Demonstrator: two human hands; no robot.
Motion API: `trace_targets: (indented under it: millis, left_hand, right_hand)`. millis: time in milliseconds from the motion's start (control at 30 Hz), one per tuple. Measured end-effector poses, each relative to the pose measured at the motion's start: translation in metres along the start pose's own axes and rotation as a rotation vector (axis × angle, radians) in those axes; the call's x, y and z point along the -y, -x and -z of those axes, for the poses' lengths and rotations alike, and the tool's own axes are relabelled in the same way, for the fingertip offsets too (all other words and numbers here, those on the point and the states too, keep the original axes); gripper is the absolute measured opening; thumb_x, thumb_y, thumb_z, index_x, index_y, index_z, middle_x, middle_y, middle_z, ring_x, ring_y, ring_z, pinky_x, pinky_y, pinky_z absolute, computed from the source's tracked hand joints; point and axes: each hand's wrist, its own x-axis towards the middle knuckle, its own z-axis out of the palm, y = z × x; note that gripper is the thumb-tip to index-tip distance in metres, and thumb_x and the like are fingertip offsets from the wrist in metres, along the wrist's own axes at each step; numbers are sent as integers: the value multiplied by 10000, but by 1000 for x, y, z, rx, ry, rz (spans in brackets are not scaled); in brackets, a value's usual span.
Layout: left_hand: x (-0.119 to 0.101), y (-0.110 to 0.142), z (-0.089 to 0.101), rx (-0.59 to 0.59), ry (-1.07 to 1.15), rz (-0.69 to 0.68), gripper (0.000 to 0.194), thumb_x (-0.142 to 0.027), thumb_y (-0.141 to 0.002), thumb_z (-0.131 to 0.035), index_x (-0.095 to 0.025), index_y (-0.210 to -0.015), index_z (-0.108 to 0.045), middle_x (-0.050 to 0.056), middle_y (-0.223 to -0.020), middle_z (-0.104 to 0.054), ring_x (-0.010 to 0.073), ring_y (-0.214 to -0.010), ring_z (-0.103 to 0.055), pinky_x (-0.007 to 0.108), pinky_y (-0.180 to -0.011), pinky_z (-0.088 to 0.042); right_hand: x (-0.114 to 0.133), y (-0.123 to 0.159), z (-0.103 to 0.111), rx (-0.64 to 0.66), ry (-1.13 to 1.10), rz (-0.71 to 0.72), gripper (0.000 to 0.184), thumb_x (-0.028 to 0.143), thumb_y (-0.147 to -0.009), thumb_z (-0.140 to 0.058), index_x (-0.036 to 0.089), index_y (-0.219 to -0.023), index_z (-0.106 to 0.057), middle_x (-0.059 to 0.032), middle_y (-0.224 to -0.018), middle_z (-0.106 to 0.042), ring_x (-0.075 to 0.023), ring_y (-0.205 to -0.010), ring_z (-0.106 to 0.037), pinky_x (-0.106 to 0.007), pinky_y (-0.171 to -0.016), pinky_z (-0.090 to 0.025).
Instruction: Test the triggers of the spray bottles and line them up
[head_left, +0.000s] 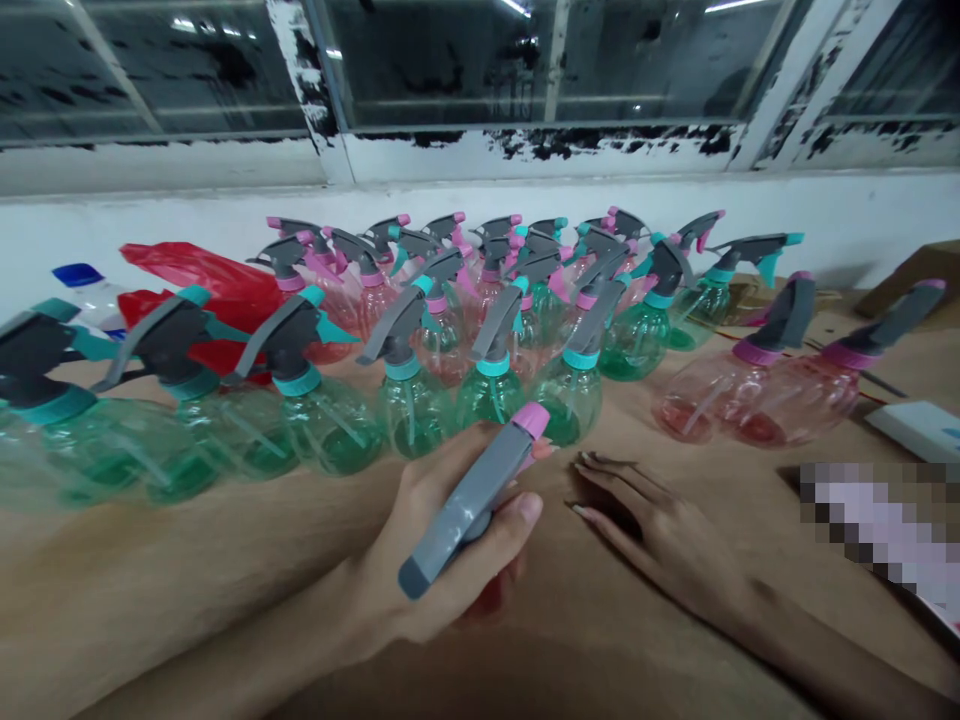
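Observation:
My left hand (394, 560) is wrapped round a spray bottle with a grey trigger head (465, 510) and a pink nozzle tip. Most of that bottle's body is hidden beneath the hand; a bit of red shows under the thumb. On the tabletop to its right, my right hand (671, 530) lies palm down, fingers stretched out and holding nothing. Just beyond both hands stands a row of several green spray bottles (491, 395) with turquoise collars. Two pink spray bottles (690, 400) stand side by side past the right hand.
Behind the front row, more pink and green spray bottles (375, 300) crowd toward the wall. A red plastic bag (202, 275) and a blue-capped bottle (86, 295) are at left. A cardboard box (911, 290), a white box (911, 430) and a blurred-out item (885, 530) lie at right.

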Motion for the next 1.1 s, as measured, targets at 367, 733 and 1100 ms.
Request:
trace_targets:
  millis: [367, 733, 1100]
  left_hand:
    - [1, 1, 5, 38, 49, -42, 100, -188, -819, -479, -202, -742, -541, -11, -668, -599, 128, -580, -596, 248, -543, -501]
    - [11, 3, -4, -38, 30, -65, 235, -181, -802, -510, -211, -1022, -587, -33, -597, -574, 128, -498, -556, 244, -466, -475]
    - [8, 0, -3, -42, 79, -105, 147, -127, -773, -518, -217, -665, -478, 3, -798, -624, 143, -678, -618, 264, -580, -519]
  right_hand:
    - [6, 4, -7, -12, 44, -57, 408, 414, -891, -450, 202, -1234, -507, -88, -1259, -570, -242, -1161, -524, -445, -961, -462]
    - [-1, 4, -9, -63, -82, -42, 402, 413, -876, -479, 218, -1226, -518, -99, -1245, -571, -254, -1157, -524, -484, -959, -452]
    - [-4, 5, -10, -36, -98, -39, 417, 402, -875, -487, 211, -1244, -505, -101, -1277, -550, -251, -1180, -506, -484, -975, -441]
